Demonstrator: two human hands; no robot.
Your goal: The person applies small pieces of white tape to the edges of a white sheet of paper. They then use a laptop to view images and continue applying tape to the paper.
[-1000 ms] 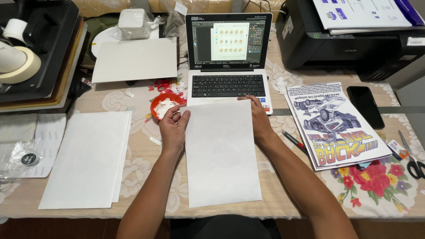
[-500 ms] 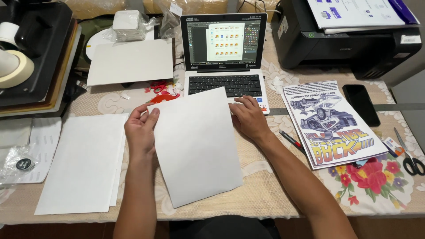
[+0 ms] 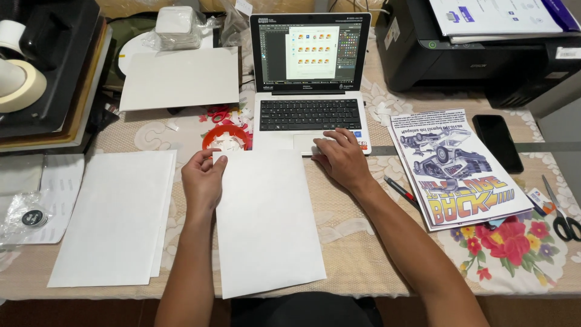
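A blank white sheet of paper (image 3: 266, 224) lies in front of me on the patterned tablecloth. My left hand (image 3: 203, 180) holds its upper left edge, thumb on top near the corner. My right hand (image 3: 340, 156) rests on the front of the open laptop (image 3: 310, 115), fingers spread over its touchpad, holding nothing. The laptop screen shows a page with rows of small orange pictures.
A stack of white sheets (image 3: 115, 215) lies to the left. A red bowl of paper scraps (image 3: 226, 138) sits by the laptop. Printed car posters (image 3: 455, 166), a pen (image 3: 399, 191), a black phone (image 3: 497, 142) and scissors (image 3: 560, 212) are right. Black printer (image 3: 484, 48) behind; heat press (image 3: 45, 72) far left.
The white sheet has shifted back to lie straight in front of me. My right hand left the sheet and moved up onto the laptop's touchpad. My left hand stays on the sheet's left edge.
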